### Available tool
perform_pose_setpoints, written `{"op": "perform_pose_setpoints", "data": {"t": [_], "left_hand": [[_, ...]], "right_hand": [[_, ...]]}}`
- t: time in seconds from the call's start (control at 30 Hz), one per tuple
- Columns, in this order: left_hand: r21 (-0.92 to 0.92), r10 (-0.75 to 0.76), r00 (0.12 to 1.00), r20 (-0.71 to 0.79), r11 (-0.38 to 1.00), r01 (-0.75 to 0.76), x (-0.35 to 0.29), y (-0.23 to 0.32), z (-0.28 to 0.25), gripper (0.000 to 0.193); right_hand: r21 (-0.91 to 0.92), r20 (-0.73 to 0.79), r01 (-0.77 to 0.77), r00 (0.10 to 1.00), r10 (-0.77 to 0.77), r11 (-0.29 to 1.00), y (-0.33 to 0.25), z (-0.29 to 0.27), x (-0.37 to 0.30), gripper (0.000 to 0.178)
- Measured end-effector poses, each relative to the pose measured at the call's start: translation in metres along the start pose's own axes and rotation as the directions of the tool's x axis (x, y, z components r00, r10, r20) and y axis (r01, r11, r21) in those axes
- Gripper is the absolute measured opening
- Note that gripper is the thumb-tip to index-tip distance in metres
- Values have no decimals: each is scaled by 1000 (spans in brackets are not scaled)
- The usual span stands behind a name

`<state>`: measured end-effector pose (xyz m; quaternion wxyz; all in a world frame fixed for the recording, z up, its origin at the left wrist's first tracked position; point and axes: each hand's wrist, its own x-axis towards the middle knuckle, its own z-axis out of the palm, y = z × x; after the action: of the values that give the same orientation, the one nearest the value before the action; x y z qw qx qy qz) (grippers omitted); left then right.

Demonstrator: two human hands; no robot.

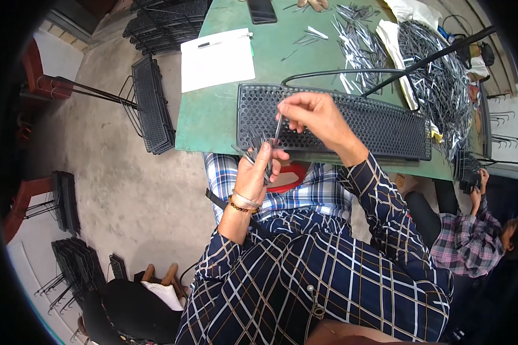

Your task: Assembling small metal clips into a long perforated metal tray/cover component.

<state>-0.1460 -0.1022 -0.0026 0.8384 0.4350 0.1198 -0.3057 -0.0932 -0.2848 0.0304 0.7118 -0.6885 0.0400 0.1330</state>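
Observation:
My left hand [252, 179] is closed around a bundle of thin, dark metal strips [255, 145], whose ends fan out above the thumb. Just above it, my right hand [325, 122] pinches a single slim strip [279, 127] between thumb and fingertips. That strip hangs nearly upright, its lower end by the left fingers. Both hands are over the front left part of a long black perforated rack [374, 123], which lies along the near edge of the green table [207, 123]. A bent black rod handle [431, 59] rises from the rack toward the upper right.
Loose strips [360, 46] are heaped behind the rack, beside a white sack [437, 75] full of more. A notebook [217, 63] with a pen and a phone [262, 10] lie farther back. Similar racks [152, 106] hang at left. A co-worker [469, 241] sits at right, another person [132, 310] lower left.

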Motion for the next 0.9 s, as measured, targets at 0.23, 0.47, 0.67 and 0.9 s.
{"op": "perform_pose_setpoints", "data": {"t": [0.23, 0.47, 0.67, 0.9], "left_hand": [[107, 49, 999, -6, 993, -48, 0, -3, -3, 15], [120, 3, 1000, -22, 993, -1, -4, -9, 2, 16], [102, -59, 998, 21, 993, 56, -7, -17, 9, 16], [134, -67, 997, -24, 989, 70, -9, -13, 9, 22]], "right_hand": [[3, 47, -78, 996, 78, 997, 11, 6, -10, 16], [-14, -288, 248, 926, -242, 969, 5, 2, 11, 15], [-405, -301, 412, 783, -545, 816, 18, 8, 46, 14], [-523, -245, 404, 772, -587, 750, 27, 10, 54, 13]]}}
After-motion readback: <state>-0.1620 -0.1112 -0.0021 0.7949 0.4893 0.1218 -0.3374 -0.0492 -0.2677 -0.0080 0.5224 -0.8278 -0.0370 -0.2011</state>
